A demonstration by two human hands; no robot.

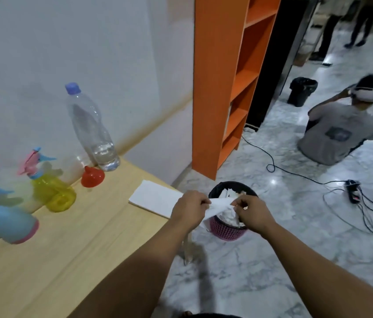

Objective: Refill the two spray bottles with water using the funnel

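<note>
On the wooden table by the wall stand a blue spray bottle and a yellow spray bottle, both with pink and blue trigger heads. A red funnel lies mouth down beside a clear water bottle with a purple cap and a little water at its bottom. My left hand and my right hand both pinch a white tissue stretched between them, held over a pink wastebasket off the table's end.
A folded white tissue lies at the table's far corner. An orange shelf unit stands against the wall. On the marble floor sit a person, a black bin, cables and a power strip.
</note>
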